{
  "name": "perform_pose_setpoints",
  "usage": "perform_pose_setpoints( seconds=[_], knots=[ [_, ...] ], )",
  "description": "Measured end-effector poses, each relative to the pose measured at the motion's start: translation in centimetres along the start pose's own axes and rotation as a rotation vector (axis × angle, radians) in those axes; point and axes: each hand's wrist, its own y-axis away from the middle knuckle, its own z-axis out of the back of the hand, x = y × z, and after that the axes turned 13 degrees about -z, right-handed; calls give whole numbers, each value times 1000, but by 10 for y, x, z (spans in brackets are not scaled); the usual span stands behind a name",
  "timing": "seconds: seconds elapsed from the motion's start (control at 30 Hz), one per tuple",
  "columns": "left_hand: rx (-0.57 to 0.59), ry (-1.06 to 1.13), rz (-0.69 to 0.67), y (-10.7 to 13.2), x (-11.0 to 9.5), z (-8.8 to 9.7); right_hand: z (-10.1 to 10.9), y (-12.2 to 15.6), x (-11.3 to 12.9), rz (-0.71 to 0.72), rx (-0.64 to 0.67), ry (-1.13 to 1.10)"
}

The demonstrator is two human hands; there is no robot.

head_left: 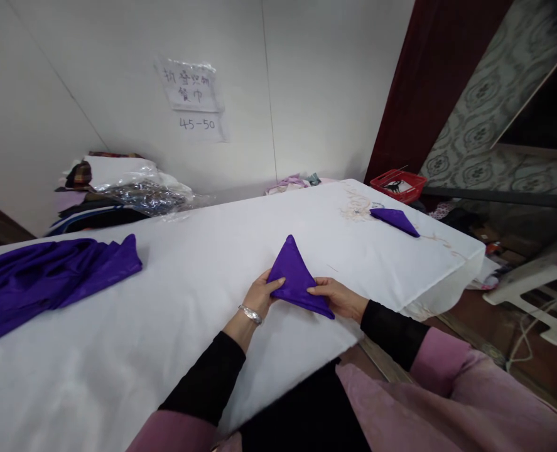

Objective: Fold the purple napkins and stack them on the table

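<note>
A purple cloth napkin [295,276], folded into a triangle with its tip pointing away from me, is held between my hands just above the table. My left hand [260,294], with a silver bracelet at the wrist, pinches its left edge, thumb on top. On the opposite edge my right hand [338,297] grips it the same way; the fingers beneath are hidden by the cloth. Another folded purple napkin [395,221] lies at the table's right side. To the left spreads a loose heap of purple cloth [52,276].
A white cloth with tan embroidery covers the table [174,326]. Clothes and clear plastic [132,188] are piled at the back left by the wall. Beyond the far right corner sits a red basket [398,184]. A white stool [537,292] stands on the floor at right.
</note>
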Motion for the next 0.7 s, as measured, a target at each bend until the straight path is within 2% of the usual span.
perform_pose_setpoints(
  seconds=[0.2, 0.37, 0.43, 0.53, 0.7],
  knots=[
    [-42, 1, 95, -6, 13, -11, 19, 13, 6, -4, -127, -49],
    [-103, 23, 140, -15, 26, -16, 28, 29, 0, 151, -48, -200],
    [-141, 38, 139, -19, 29, -20, 28, 28, -8, 250, -38, -289],
    [-187, 73, 92, -24, 33, -29, 22, 17, -20, 365, -91, -408],
    [-175, 133, 7, -20, 38, -44, 6, -3, -30, 409, -108, -603]
  ],
)
